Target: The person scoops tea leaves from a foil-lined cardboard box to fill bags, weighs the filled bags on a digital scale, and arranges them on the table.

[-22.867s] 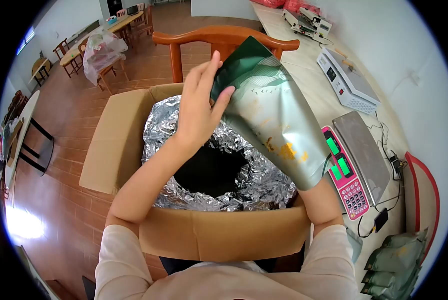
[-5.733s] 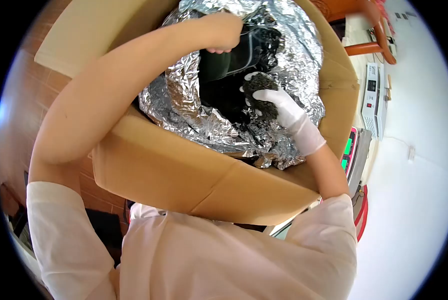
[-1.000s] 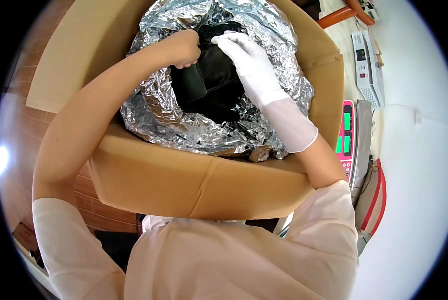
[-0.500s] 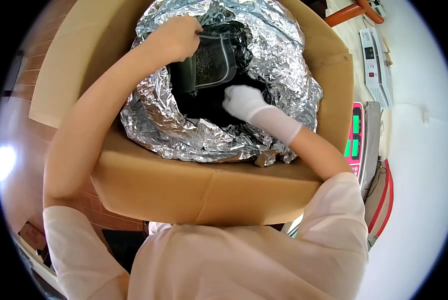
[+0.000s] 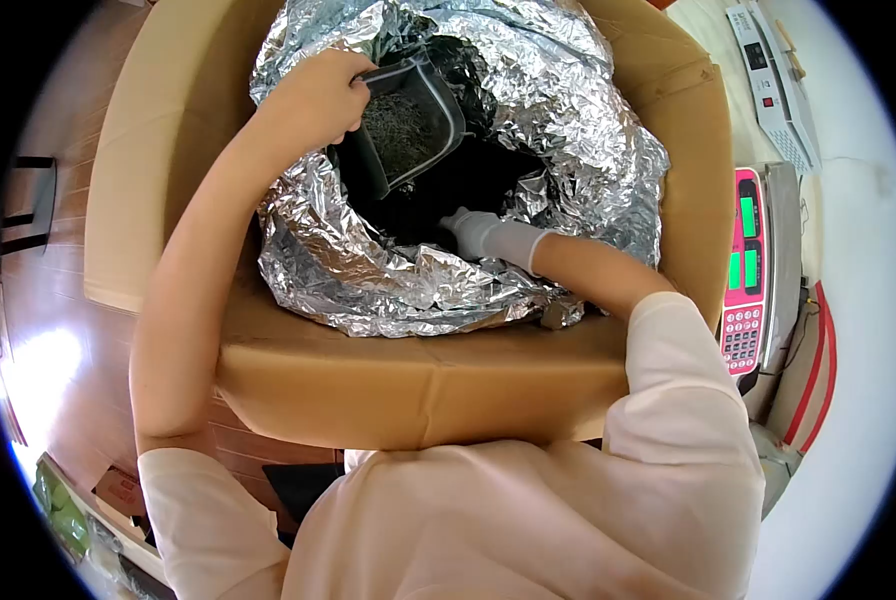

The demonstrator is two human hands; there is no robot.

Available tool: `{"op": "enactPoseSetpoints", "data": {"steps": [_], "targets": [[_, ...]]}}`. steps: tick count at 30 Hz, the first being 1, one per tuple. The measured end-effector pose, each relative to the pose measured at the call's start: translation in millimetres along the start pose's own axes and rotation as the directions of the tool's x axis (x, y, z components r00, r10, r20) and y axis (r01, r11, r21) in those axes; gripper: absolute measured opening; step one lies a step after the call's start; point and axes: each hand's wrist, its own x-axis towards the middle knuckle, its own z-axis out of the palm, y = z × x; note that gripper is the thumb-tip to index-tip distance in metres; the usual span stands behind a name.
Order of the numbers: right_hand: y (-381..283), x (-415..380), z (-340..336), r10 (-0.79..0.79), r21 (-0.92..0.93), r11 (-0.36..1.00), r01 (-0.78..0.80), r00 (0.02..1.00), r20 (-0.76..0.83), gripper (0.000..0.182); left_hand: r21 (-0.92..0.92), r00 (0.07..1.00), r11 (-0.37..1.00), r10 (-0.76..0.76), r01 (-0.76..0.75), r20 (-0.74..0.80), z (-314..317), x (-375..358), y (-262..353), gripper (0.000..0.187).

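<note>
Inside a big cardboard box [image 5: 368,385] lies a crumpled silver foil bag [image 5: 608,150] with its mouth wide open and dark inside. Bare-skinned, my left hand [image 5: 318,97] grips the rim of a dark, tilted plastic container [image 5: 438,115] at its upper left corner. Some fine, dark, loose material [image 5: 398,130] lies in the container. My right hand [image 5: 473,232], in a white glove, reaches into the bag's dark opening below the container. Its fingertips are hidden in the dark, so what they touch cannot be made out.
A pink scale [image 5: 743,270] with lit green displays stands right of the box. Beyond it, a white appliance [image 5: 768,90] lies on a pale surface. Tiled floor [image 5: 98,370] shows at the left, with a dark-framed object [image 5: 30,205] there.
The view has shifted slightly. My right hand has moved lower and deeper into the bag's opening. The container, still in my left hand, is turned and tilted more.
</note>
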Motion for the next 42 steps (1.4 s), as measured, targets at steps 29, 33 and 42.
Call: {"op": "enactPoseSetpoints", "data": {"steps": [29, 33, 42], "targets": [[-29, -207, -149, 0.122, 0.658, 0.573, 0.488, 0.743, -0.658, 0.033, 0.019, 0.980, 0.998, -0.067, 0.065, 0.185, 20, 12, -9, 0.020], [-50, -182, -149, 0.118, 0.390, 0.843, 0.371, 0.579, -0.807, 0.045, -0.077, 0.979, 0.994, -0.055, 0.072, 0.195, 24, 9, -8, 0.019], [-7, -202, -149, 0.257, 0.577, 0.745, 0.335, 0.654, -0.712, 0.038, -0.082, 0.974, 0.994, -0.055, 0.074, 0.221, 13, 8, -2, 0.025]]}}
